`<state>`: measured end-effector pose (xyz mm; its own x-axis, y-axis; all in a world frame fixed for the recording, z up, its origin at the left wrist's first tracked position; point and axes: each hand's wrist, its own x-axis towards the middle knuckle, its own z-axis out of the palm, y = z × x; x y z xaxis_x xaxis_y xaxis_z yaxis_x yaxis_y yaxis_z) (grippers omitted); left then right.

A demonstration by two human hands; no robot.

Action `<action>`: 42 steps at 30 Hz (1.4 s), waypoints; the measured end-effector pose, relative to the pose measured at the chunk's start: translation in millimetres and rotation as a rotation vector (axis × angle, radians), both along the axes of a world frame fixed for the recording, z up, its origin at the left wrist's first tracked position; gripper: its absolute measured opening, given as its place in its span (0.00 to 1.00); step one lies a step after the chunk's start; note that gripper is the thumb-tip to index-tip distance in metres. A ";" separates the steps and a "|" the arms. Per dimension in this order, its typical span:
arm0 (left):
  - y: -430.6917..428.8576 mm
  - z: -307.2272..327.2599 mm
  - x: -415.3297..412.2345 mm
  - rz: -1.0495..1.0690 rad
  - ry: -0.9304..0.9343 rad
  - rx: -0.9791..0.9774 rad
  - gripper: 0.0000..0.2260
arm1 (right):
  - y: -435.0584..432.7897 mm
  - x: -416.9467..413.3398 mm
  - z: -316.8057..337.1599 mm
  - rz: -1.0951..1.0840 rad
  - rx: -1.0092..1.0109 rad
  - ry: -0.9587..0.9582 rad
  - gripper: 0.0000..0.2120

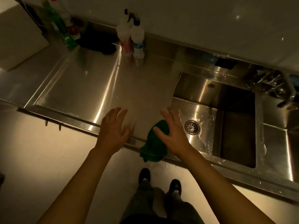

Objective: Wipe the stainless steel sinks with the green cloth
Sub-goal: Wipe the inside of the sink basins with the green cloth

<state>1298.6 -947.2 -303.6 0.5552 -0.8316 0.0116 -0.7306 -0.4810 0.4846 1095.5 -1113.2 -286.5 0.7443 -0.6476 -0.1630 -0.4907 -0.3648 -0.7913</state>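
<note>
Two hands out, neither clenched. My left hand (pixel 113 126) is spread over the smooth brushed-steel counter (pixel 77 88) and holds nothing. My right hand (pixel 171 133) lies straight-fingered on the crumpled dark green terry cloth (pixel 153 147), thumb across it. The cloth drapes over the counter's front lip, at 8 o'clock from the round slotted drain (pixel 192 127). The rectangular stainless steel sink (pixel 207 113), beaded wet, sits at 2 o'clock. Best to bunch the cloth into my palm and stroke long toward the drain.
</note>
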 end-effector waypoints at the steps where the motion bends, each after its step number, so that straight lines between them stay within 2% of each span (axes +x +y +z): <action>1: 2.7 -11.2 -0.6 -0.017 0.011 0.038 0.28 | 4.8 3.9 -13.0 0.002 -0.050 0.035 0.36; 6: 18.2 -56.4 -13.7 -0.074 0.066 0.217 0.28 | 22.2 12.9 -63.8 0.146 -0.305 0.259 0.43; 13: 27.6 -96.6 -19.1 -0.205 0.021 0.299 0.32 | 47.6 6.3 -108.9 0.209 -0.424 0.421 0.46; 19: 17.4 -111.9 -26.4 -0.317 -0.072 0.415 0.37 | 47.0 6.3 -112.6 0.250 -0.443 0.425 0.46; 29: 10.0 -114.5 -39.3 -0.326 -0.110 0.410 0.35 | 46.3 -18.8 -118.8 0.281 -0.461 0.371 0.45; 42: -51.1 -111.6 -160.7 -0.517 -0.070 0.376 0.30 | -1.6 -152.0 -127.5 0.237 -0.459 0.422 0.44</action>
